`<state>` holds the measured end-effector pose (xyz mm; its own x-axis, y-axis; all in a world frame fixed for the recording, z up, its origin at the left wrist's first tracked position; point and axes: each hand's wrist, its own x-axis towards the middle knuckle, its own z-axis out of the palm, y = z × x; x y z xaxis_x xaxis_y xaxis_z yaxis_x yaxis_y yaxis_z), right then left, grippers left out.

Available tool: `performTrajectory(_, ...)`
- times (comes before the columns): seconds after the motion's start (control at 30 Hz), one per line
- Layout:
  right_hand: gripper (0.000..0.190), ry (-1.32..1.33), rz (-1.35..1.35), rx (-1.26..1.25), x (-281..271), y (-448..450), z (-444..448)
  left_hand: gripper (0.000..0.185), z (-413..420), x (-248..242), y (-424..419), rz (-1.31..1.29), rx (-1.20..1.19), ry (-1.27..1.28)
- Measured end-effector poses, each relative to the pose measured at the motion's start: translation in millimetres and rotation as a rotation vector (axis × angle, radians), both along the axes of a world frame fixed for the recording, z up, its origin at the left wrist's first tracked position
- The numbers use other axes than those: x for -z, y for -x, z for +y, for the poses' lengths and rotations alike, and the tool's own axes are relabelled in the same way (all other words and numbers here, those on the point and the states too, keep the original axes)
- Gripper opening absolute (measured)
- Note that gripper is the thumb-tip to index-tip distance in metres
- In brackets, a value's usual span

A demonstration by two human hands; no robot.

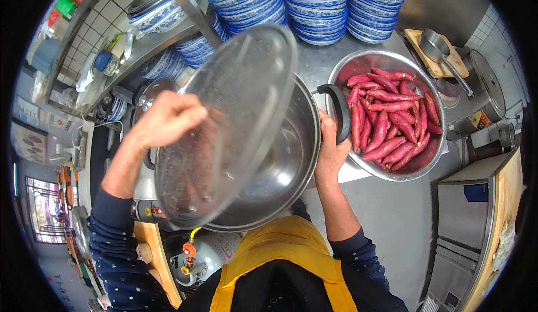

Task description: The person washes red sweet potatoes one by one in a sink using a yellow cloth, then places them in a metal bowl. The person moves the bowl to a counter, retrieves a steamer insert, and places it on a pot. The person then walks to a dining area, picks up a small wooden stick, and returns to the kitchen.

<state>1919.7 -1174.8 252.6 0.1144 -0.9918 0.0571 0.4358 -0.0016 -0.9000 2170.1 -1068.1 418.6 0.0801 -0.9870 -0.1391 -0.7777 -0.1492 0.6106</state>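
My left hand is closed at the left side of a large round lid, which is tilted steeply over a wide steel pot. Motion blurs the lid, and the part I grip is hidden by my fingers. Bare shiny metal shows on the inside of the pot; the lid covers its left part. My right hand grips the pot's right side at a black loop handle. Just beyond that handle, a steel basin holds several red-skinned sweet potatoes.
Stacks of blue-and-white bowls stand at the back of the steel counter. A saucepan rests on a wooden board at the right. A metal shelf rises at back left. Below is a gas cylinder with a regulator.
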Motion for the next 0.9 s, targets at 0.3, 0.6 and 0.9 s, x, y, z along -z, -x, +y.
performTrajectory(0.3,0.035,0.039,0.053,0.05,4,-23,-26,0.035,61,-72,-53,0.048,-0.303,0.05)
performTrajectory(0.6,0.05,0.087,0.264,-0.142,9,8,-30,0.039,-74,-84,18,-0.094,0.106,0.15)
performTrajectory(0.9,0.019,-0.04,0.215,-0.034,26,171,89,0.043,-212,-65,231,-0.226,0.653,0.116)
